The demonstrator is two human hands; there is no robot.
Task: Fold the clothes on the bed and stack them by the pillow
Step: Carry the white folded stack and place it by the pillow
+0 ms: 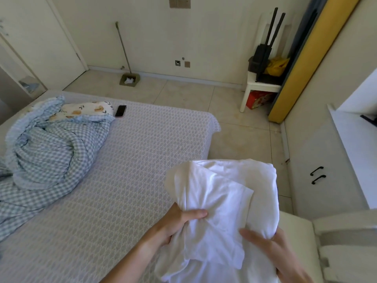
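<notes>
Over the bed point(126, 160) corner, left hand point(179, 223) grips bunched white garment point(224, 201); right hand point(271, 248) pinches its edge. Unfolded yet; next likely spread flat, fold, stack by pillow point(87, 110).

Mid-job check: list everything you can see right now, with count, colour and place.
white garment: 1, white, bunched, held over the bed's near right corner
bed: 1, pale lattice cover, centre
quilt: 1, blue check, crumpled, left
pillow: 1, cream print, far left, beside the quilt
phone: 1, black, next to pillow
dustpan: 1, long-handled, by far wall
stool: 1, white, far right
left hand: grips garment
right hand: holds garment's right side
</notes>
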